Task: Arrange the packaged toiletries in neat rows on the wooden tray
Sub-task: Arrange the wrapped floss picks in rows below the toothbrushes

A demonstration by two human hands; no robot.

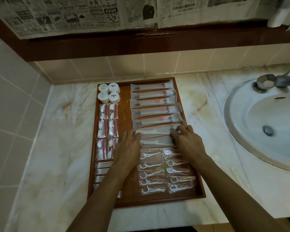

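Observation:
The wooden tray (124, 114) lies on the marble counter, filled with packaged toiletries. Several long toothbrush packets (153, 95) form a column at the upper right. Below them lie two packaged combs; the upper comb packet (156, 131) is pinched at its left end by my left hand (127, 149) and at its right end by my right hand (188, 142). The lower comb packet (157, 142) rests between my hands. Rows of floss pick packets (166, 171) fill the lower right. Round soap packs (109, 93), cotton kits (107, 121) and small comb packets (102, 168) line the left side.
A white sink (264, 124) with a metal tap (271, 82) sits to the right of the tray. Tiled walls close off the left and back. Newspaper sheets (90, 12) cover the surface above a dark wooden frame (141, 42).

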